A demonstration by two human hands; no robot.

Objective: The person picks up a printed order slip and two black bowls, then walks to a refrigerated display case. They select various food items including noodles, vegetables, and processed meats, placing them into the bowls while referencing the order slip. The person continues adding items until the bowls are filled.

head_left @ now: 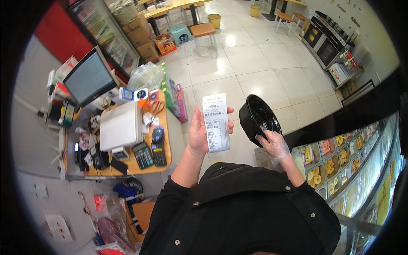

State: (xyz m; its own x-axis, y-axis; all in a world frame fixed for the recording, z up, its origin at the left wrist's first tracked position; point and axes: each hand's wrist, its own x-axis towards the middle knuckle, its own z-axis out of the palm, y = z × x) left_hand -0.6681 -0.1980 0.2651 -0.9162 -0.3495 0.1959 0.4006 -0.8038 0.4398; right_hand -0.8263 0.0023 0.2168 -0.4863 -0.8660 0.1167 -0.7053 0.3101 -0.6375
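A long white printed receipt (217, 123) lies across the palm of my left hand (198, 131), its fingers closed round the far edge and the thumb along the near side. To the right, my right hand (274, 145), in a clear plastic glove, grips the rim of a black bowl (255, 117). The bowl is tilted, with its hollow side turned partly toward me; something clear and shiny shows inside it, too unclear to name. Receipt and bowl are held apart, above the tiled floor.
On my left a wooden counter (167, 146) carries a monitor (88, 76), a white box-shaped device (121, 126) and a calculator (143, 154). A display case of food trays (330, 166) stands close on my right. Farther off are a stool (203, 30) and a black oven cabinet (321, 40).
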